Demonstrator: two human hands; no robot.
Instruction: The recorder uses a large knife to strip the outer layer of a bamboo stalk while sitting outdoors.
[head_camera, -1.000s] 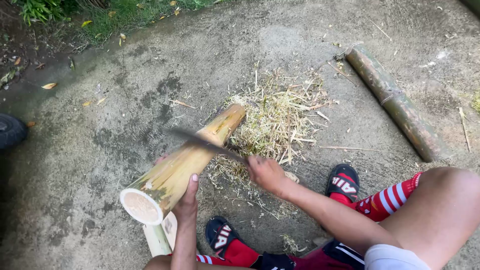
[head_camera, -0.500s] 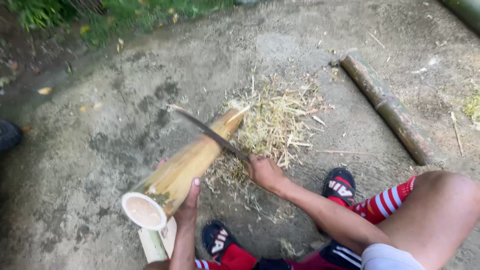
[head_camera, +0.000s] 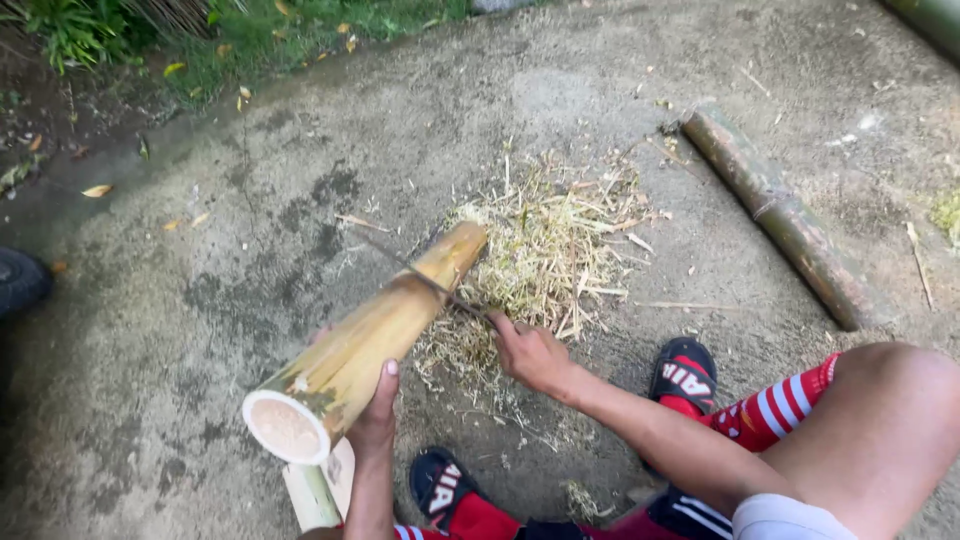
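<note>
The bamboo section (head_camera: 375, 335) lies tilted across the concrete ground (head_camera: 200, 260), its pale cut end near the person and its far tip resting at the edge of a pile of dry shavings (head_camera: 545, 250). From the head camera, the left hand (head_camera: 375, 415) is wrapped against the near side of the bamboo, fingers closed around its lower part, steadying it. The right hand (head_camera: 530, 352) has a closed grip on the handle of a long dark blade (head_camera: 415, 272), which lies across the bamboo near its far end, touching the yellow skin. Below, both feet wear black sandals (head_camera: 685, 372) with red striped socks (head_camera: 770, 412). A second, darker bamboo pole (head_camera: 780, 215) lies well apart to the right. Grass (head_camera: 250, 30) borders the concrete at the top, and a dark tyre-like shape (head_camera: 20, 280) shows at the left edge.
</note>
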